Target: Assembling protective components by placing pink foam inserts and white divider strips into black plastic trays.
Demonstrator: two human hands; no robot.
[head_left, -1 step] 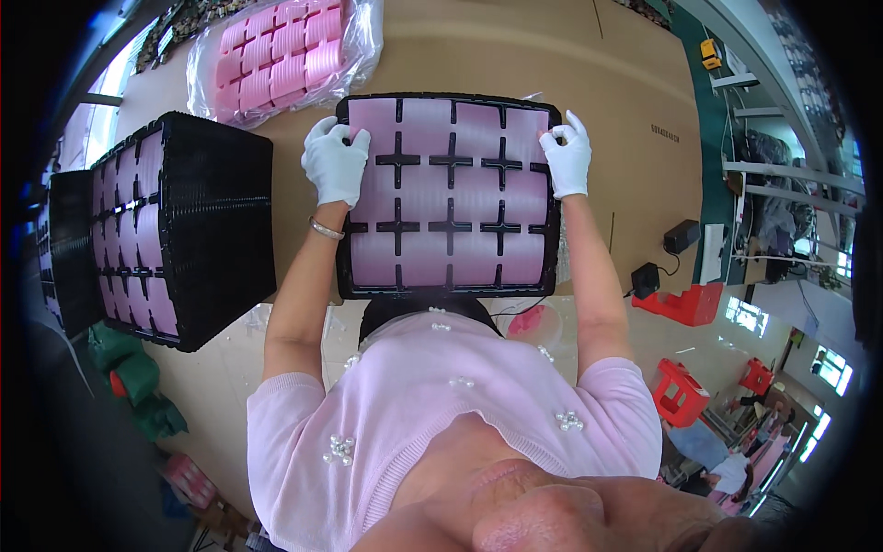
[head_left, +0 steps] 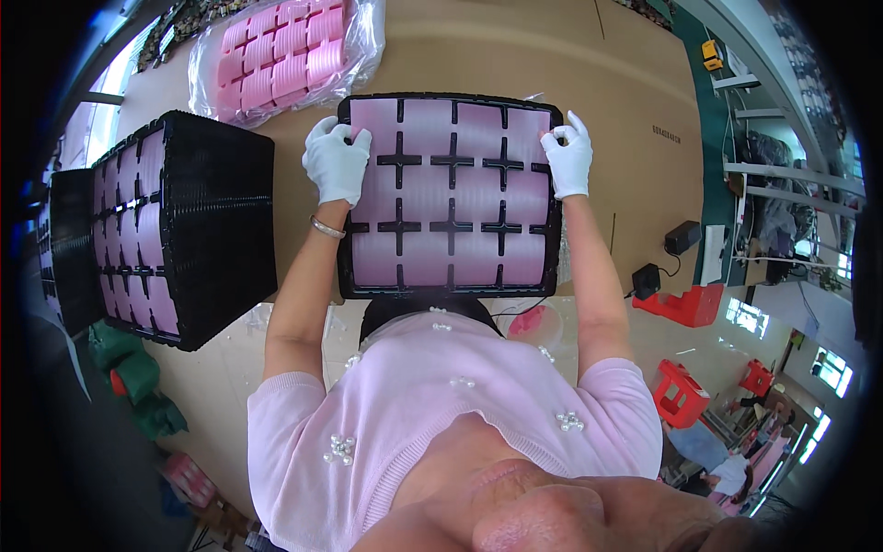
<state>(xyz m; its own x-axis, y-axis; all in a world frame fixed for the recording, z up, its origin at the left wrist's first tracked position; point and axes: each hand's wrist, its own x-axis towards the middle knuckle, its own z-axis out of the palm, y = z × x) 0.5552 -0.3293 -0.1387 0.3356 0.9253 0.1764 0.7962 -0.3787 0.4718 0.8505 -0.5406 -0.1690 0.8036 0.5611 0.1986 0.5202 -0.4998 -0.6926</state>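
Note:
In front of me lies a black plastic tray [head_left: 451, 293] filled with ridged lilac pads [head_left: 451, 258], with black cross-shaped pieces showing between them. My left hand [head_left: 335, 164], in a white glove, is closed at the tray's upper left edge, its thumb over the rim. At the upper right edge, my white-gloved right hand [head_left: 570, 164] is closed too, thumb and forefinger curled together against the rim. The undersides of both grips are hidden. My forearms come up on either side of the tray.
A tall black stack [head_left: 221, 230] with a lilac-padded face stands at the left, another black stack [head_left: 69, 248] behind it. Pink ridged pads [head_left: 280, 55] lie in clear plastic on the brown cardboard surface [head_left: 533, 55]. At the right are black adapters [head_left: 682, 237] and red plastic pieces [head_left: 682, 394].

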